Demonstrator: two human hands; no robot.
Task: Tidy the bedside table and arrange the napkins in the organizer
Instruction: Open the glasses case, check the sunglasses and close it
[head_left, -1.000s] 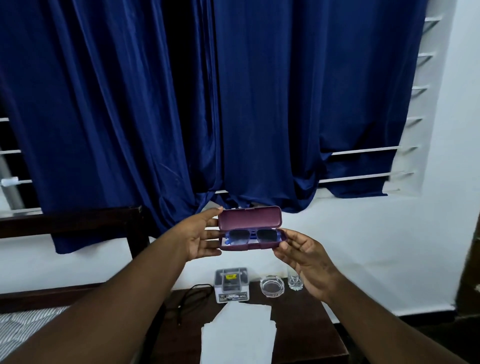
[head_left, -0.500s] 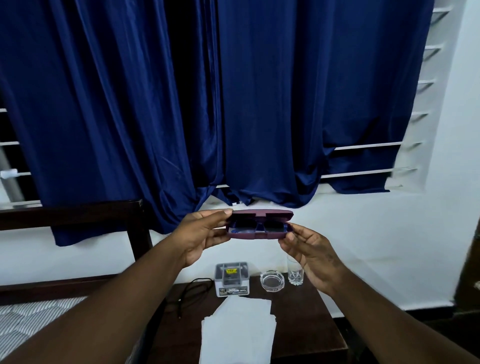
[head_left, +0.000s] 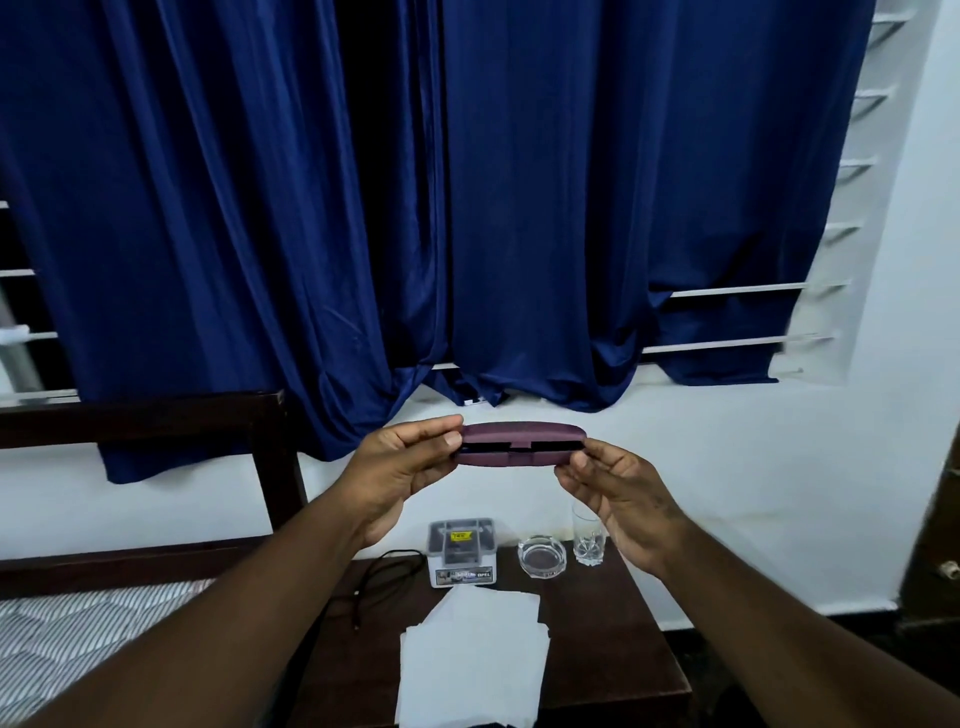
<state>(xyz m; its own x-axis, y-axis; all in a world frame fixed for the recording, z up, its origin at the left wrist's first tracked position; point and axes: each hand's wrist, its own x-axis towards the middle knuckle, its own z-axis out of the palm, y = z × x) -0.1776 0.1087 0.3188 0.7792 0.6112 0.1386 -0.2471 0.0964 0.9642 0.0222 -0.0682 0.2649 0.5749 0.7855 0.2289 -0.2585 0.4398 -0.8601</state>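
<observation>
Here, the left hand (head_left: 400, 470) and right hand (head_left: 621, 493) each pinch one end of a maroon glasses case (head_left: 522, 446), each grip curled on it, lid nearly shut, above the bench (head_left: 623, 654). White napkins (head_left: 470, 660) lie on the bench before the organizer (head_left: 461, 552).

You've brought the lid of the purple glasses case (head_left: 522, 444) down. A second ago it stood wide open with the sunglasses showing, and half a second ago it was half lowered. Now only a thin dark slit is left between lid and base, and the sunglasses are out of sight. Your left hand (head_left: 400, 467) has tightened its pinch on one end, and the fingers of your right hand (head_left: 618, 493) have curled in at the other.
</observation>
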